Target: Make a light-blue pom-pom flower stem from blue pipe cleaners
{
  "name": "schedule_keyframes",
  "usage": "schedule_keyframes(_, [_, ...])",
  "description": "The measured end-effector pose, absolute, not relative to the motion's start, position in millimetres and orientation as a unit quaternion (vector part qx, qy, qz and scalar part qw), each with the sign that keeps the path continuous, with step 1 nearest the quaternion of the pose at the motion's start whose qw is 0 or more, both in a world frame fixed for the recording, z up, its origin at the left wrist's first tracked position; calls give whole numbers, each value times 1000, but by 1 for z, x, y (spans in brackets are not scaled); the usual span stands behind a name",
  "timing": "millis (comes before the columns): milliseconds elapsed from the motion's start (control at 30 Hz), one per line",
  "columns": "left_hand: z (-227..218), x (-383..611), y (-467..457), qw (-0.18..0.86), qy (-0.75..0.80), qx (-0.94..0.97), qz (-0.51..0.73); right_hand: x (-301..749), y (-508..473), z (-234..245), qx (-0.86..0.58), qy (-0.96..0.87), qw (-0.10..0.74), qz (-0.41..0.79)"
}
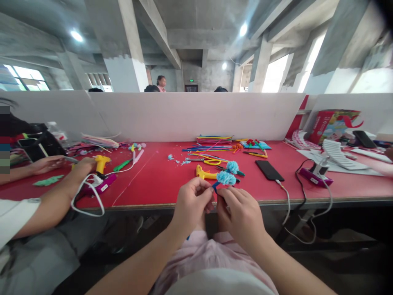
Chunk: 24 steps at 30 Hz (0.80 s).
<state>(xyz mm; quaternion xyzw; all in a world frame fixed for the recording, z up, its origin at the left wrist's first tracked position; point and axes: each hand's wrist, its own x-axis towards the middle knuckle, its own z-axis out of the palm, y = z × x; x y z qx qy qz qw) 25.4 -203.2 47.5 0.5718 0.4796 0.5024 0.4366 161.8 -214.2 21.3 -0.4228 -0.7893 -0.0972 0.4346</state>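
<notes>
Close together at the table's front edge, both my hands pinch a dark blue pipe cleaner. My left hand is closed on it from the left, and my right hand is closed on it from the right. Just above my fingers sits a fluffy light blue pom-pom flower. Behind that shows a second light blue pom-pom; I cannot tell whether the two are joined. A yellow glue gun lies just beyond my left hand. Yellow-handled scissors rest farther back.
On the red table lie bundled pipe cleaners, blue scraps, a black phone on a cable and a purple power strip. At left, a co-worker's hands work beside another glue gun. A white partition stands behind.
</notes>
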Motion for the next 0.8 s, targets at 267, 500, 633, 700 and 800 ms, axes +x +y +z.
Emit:
schedule_keyframes(267, [44,19,-199,132,491,785,354,169,-215,61,-355,-868,227,-263])
schedule_keyframes(500, [46,15,-196,139,417,857,271,188,-190,91,-315,-942,85,-73])
schedule_keyframes(633, [48,12,-200,167,374,879,244,198,-167,111,-300,-942,45,143])
schedule_keyframes(700, [51,10,-204,177,354,882,256,203,-152,115,-265,-923,28,278])
schedule_keyframes(800, [55,8,-210,198,349,865,302,206,-137,105,-232,-853,66,463])
